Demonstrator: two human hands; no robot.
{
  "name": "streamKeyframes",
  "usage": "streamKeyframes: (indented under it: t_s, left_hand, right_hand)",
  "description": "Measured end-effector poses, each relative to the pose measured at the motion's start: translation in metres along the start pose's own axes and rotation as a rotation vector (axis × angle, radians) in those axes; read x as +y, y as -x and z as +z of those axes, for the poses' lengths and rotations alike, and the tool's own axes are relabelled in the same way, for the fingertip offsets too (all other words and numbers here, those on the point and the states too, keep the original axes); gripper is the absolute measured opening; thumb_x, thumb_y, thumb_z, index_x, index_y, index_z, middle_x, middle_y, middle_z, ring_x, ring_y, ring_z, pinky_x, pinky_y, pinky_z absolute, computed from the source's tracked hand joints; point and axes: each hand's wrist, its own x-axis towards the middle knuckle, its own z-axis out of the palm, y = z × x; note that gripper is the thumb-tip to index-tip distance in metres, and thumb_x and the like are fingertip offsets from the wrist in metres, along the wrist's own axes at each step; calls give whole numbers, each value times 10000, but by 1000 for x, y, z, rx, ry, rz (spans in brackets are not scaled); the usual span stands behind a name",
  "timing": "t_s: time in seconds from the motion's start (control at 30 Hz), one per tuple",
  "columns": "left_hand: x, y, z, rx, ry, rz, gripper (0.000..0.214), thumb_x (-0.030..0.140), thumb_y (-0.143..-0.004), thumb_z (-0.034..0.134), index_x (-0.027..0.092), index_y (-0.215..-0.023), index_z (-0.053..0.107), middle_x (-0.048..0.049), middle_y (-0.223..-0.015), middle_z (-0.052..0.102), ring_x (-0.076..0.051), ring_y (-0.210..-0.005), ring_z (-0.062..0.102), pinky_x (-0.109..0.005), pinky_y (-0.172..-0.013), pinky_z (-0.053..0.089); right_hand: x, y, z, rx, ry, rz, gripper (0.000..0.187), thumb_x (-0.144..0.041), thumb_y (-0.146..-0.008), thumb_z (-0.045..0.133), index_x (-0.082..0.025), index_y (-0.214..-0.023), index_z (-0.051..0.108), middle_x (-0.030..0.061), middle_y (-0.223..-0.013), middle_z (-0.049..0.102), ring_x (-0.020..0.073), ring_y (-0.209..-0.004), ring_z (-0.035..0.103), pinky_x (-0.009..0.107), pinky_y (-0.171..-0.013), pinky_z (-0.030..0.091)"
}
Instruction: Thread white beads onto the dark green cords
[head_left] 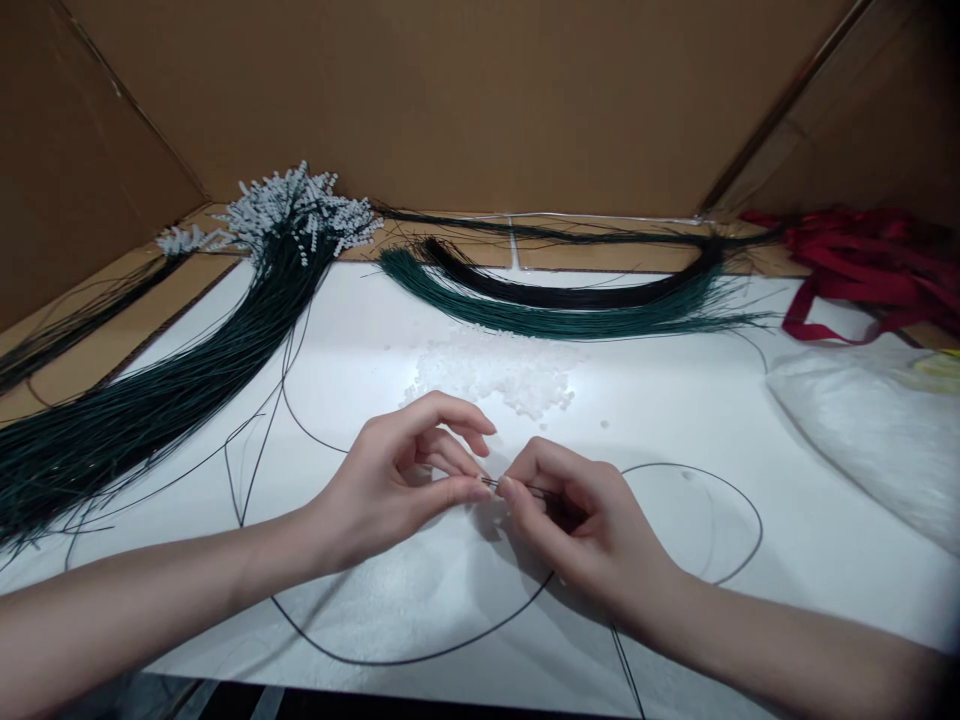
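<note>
My left hand [409,475] is closed in a pinch near the middle of the white work surface, with a tiny white bead [489,482] at its thumb and fingertip. Just to the right, my right hand [589,510] grips thin dark wires between thumb and forefinger. Their ends reach the bead, the two hands almost touching. Whether the bead is fully threaded I cannot tell. A long dark wire [375,663] curves in loops below and beside both hands. Beyond the fingers lies a scattered patch of small white beads [487,370].
A thick bundle of dark green wires [187,380] with white beaded tips [289,205] lies at left. Behind the beads are loose green wires [555,318] and black wires [562,293]. Red ribbon [862,270] and a clear plastic bag [870,420] sit right. Cardboard walls [465,100] enclose the back.
</note>
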Motion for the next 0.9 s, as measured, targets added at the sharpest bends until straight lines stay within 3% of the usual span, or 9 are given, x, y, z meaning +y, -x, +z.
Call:
streamKeyframes:
  t_s: [0.27,0.9]
  left_hand:
    - [2,-2,0,-22,-32,-18,344,158,-796,787,184,-1077,592,-2,-805,691,-100,-720,663,-184,-686,545]
    - [3,2,-1,-102,-162,36,252,237,-865,722,184,-1077,595,-19,-820,680,-114,-719,654,-191,-602,506]
  right_hand:
    - [1,-1,2,-1,26,-28,215,-252,-933,524,-191,-729,493,-71,-561,349,84,-506,305,228,-470,241]
    - [4,1,2,-21,72,-35,225,-187,-876,556,-195,-672,460,-70,-560,315,83,-525,273,226,-480,242]
